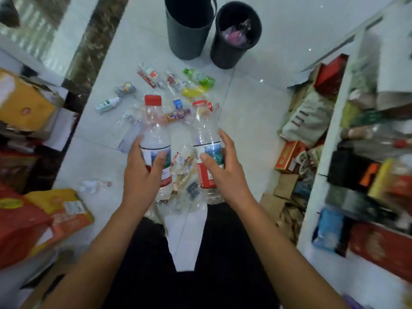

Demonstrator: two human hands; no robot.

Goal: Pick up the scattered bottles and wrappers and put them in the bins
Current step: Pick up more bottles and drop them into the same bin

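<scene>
My left hand (142, 172) grips a clear red-capped bottle (155, 128) by its labelled lower half, held upright over the floor. My right hand (223, 172) grips a second clear red-capped bottle (206, 134) the same way, just to the right. Beyond them, several bottles and wrappers lie scattered on the white tiles, among them a green bottle (199, 77), a yellow one (193, 92) and a small white one (107, 104). Two dark bins stand at the far end: the left bin (187, 39) looks empty, the right bin (234, 41) holds pinkish wrappers.
More wrappers (184, 172) lie under my hands and a crumpled clear bottle (94, 185) lies to the left. Cardboard boxes and bags (33, 121) crowd the left side. A white shelf (330, 139) packed with goods and a heap of packages line the right.
</scene>
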